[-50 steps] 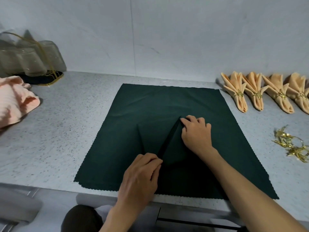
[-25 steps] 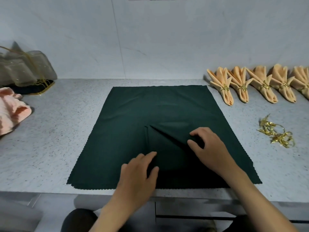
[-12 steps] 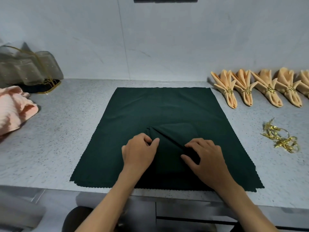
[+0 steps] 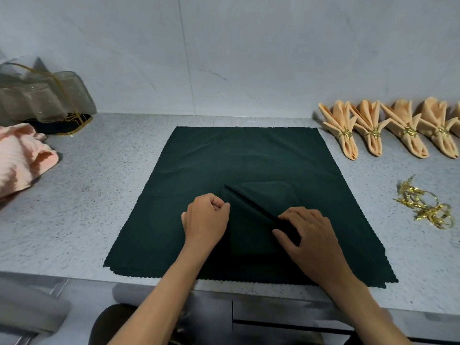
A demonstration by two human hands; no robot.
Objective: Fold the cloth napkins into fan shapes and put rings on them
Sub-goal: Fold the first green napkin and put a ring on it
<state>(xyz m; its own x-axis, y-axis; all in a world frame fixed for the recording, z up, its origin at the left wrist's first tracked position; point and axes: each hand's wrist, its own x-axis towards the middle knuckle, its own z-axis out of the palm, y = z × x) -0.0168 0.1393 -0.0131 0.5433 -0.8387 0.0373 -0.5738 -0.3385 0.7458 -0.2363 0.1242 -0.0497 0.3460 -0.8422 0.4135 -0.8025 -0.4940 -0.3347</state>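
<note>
Here, flat on the countertop [image 4: 99, 195], a dark green napkin [image 4: 249, 160] — pleat ridge slanting from far-left to near-right between left hand [image 4: 206, 220], fingers curled pinching fabric, and right hand [image 4: 308, 235], fingertips pinching the ridge. Since half a second ago, hands barely shifted.

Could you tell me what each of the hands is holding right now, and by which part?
Both grip the dark green napkin: the left hand pinches the pleat's left end, the right hand pinches the raised pleat ridge nearer its right end.
</note>
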